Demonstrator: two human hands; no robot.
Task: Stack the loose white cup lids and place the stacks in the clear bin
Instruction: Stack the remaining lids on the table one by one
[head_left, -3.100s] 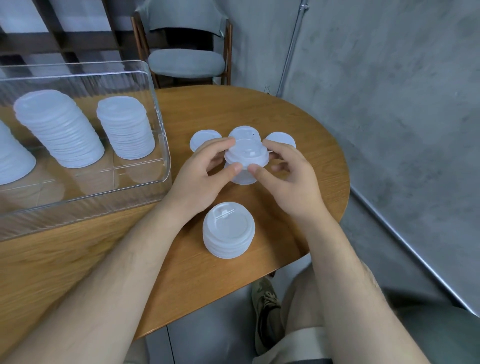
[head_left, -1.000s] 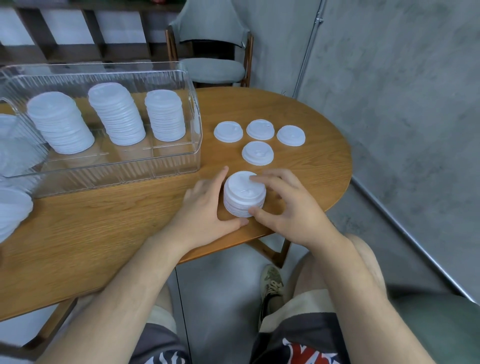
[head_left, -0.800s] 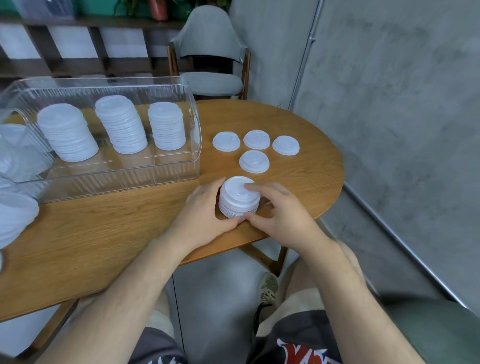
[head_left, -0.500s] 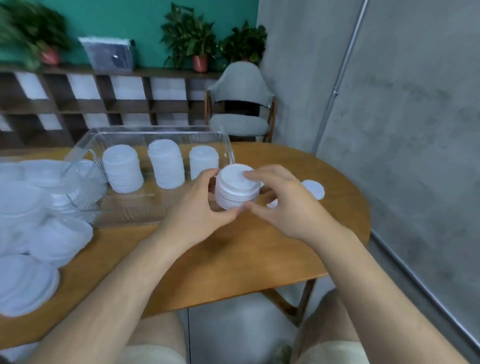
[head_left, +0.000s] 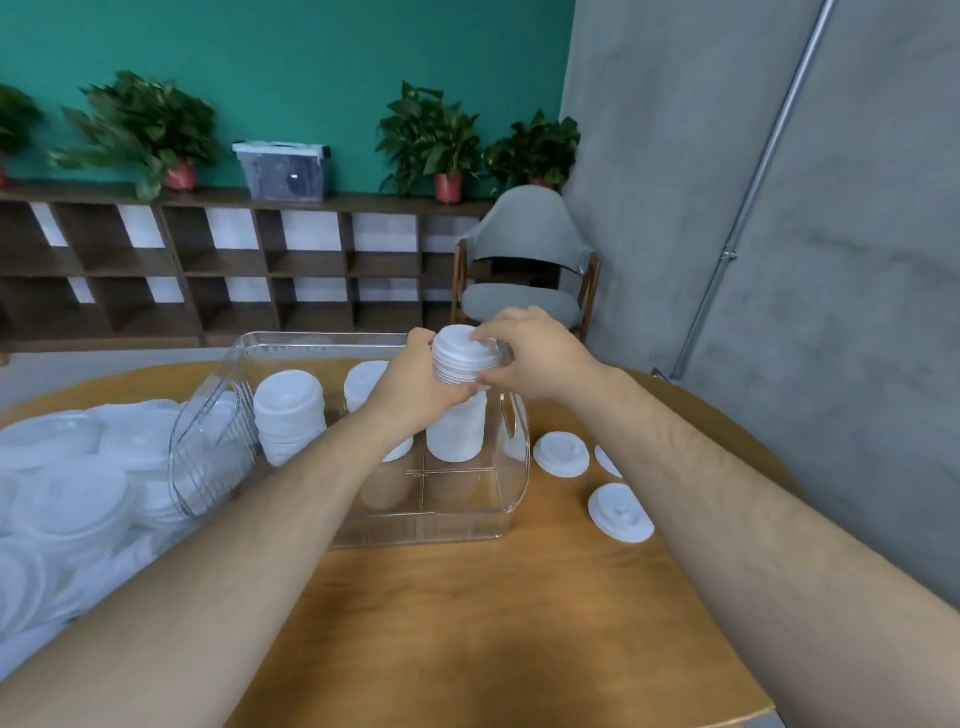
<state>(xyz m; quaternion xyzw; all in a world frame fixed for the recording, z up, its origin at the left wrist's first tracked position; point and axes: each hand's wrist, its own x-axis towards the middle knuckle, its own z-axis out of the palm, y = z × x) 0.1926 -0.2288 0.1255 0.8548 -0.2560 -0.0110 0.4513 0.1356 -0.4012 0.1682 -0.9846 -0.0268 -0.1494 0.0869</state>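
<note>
Both hands hold a short stack of white cup lids (head_left: 457, 361) in the air above the right end of the clear bin (head_left: 511, 499). My left hand (head_left: 415, 387) grips its left side and underside; my right hand (head_left: 530, 353) grips its top and right side. Directly under it, inside the bin, stands a taller lid stack (head_left: 457, 431). Two more stacks (head_left: 288, 415) (head_left: 366, 382) stand further left in the bin. Loose single lids (head_left: 561, 453) (head_left: 621, 512) lie on the table to the right of the bin; my right forearm partly hides another.
A large heap of loose white lids (head_left: 67, 499) covers the left of the round wooden table (head_left: 493, 623). A grey chair (head_left: 524, 280) stands behind the table beside a concrete wall. Dark shelving with potted plants runs along the back.
Both hands lifted the short lid stack off the table near the front edge and carried it up and back over the bin's right end. The view tilted up.
</note>
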